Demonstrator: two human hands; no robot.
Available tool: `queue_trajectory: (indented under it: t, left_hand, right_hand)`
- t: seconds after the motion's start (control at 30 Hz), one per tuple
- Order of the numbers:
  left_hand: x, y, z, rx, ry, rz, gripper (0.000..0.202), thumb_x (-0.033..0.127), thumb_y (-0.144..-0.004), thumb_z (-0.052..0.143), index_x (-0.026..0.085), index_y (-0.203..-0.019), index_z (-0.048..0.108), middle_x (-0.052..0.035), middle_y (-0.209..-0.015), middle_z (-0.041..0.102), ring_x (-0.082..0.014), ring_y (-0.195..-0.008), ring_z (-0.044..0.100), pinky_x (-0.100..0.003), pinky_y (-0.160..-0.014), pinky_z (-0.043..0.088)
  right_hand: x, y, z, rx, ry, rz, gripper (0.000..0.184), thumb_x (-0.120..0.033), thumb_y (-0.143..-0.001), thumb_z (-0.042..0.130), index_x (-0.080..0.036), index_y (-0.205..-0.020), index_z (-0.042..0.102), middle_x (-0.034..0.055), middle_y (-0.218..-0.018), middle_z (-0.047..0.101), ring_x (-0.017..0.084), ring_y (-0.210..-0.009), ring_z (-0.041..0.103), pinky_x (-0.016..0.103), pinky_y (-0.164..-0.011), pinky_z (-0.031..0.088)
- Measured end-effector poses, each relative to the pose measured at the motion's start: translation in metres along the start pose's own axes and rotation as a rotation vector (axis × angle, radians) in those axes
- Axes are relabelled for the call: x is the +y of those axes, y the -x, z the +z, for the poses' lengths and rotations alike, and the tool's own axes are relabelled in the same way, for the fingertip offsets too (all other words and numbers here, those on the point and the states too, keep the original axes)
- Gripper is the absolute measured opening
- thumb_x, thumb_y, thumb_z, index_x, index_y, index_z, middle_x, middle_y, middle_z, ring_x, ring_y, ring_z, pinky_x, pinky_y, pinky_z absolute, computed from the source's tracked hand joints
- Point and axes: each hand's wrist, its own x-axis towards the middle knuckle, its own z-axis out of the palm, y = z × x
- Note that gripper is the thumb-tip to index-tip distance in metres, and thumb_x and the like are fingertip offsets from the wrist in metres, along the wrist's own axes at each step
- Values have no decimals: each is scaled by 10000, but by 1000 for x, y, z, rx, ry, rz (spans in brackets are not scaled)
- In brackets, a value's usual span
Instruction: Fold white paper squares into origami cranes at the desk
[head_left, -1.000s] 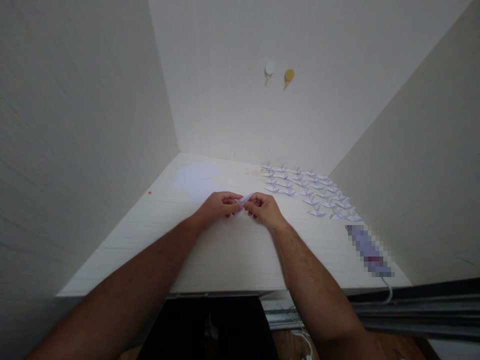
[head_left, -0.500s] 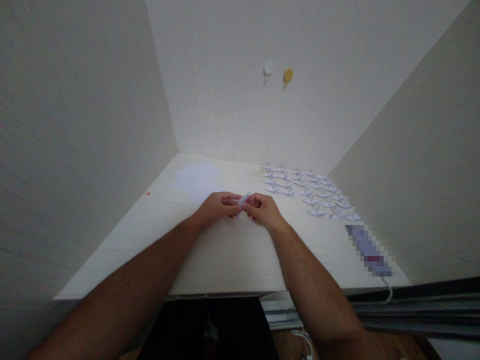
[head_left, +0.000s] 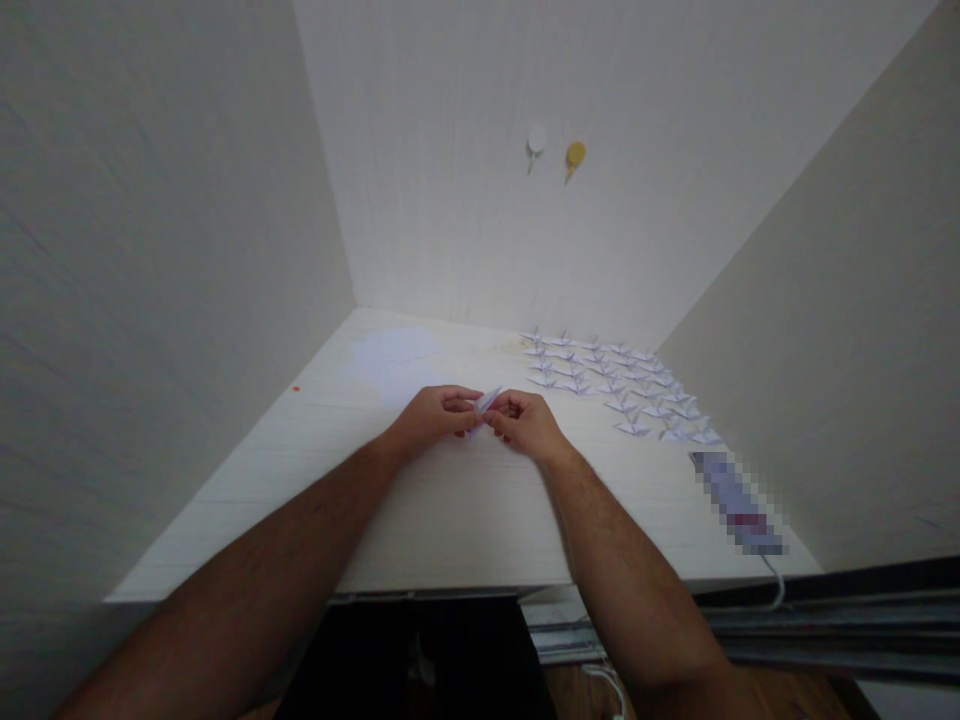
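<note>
Between my two hands, above the middle of the white desk [head_left: 465,530], is a small folded white paper crane [head_left: 489,398], its pointed end tilted up to the right. My left hand [head_left: 439,412] pinches its left side between thumb and fingers. From the right, my right hand [head_left: 525,418] grips it with thumb and forefinger, the other fingers curled. The fingers hide much of its lower part. Several finished white paper cranes [head_left: 574,383] stand in rows on the desk, beyond and to the right of my right hand.
Loose white paper sheets [head_left: 394,355] lie at the back left. A blurred-out flat object [head_left: 739,505] with a white cable [head_left: 776,585] rests near the right edge. Walls enclose three sides; a white hook [head_left: 536,140] and a yellow hook [head_left: 575,154] are on the back wall.
Almost nothing differs. Both hands keep their pinch on the folded paper crane, whose pointed end has shifted very slightly to the right.
</note>
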Motion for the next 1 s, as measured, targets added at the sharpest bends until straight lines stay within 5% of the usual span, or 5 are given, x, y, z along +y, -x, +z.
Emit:
queue_trajectory:
  t: [0.23,0.47,0.7,1.0]
  left_hand:
    - [-1,0,0,-7,-15,1,510,339,-618,788,132,-1061,644,-43,-806,689,-114,-598,595,-252,-567,468]
    - [5,1,4,184,-229,130,509,302,-575,778,141,-1045,667,-6,-758,625,-121,-642,586,-255,-610,477]
    - [3,4,11,305,-425,285,370,272,-652,715,189,-1008,661,53,-627,564,-103,-580,544,-224,-582,452]
    - [9,6,16,381,-250,204,245,265,-717,643,153,-933,670,2,-655,671,-120,-519,601,-230,-510,498]
  right_hand:
    - [3,-1,-1,24,11,25,232,-370,-695,670,-153,-770,635,-25,-532,585,83,-436,497,196,-419,370]
    - [7,-6,-2,177,138,10,185,-324,-671,644,-153,-608,608,-45,-497,516,62,-438,395,200,-430,279]
    - [14,-10,3,198,-17,96,176,-312,-619,670,-163,-599,577,-65,-476,462,61,-422,338,207,-420,239]
    - [10,-9,8,186,-111,55,170,-311,-622,675,-163,-627,591,-57,-508,501,65,-444,382,208,-451,285]
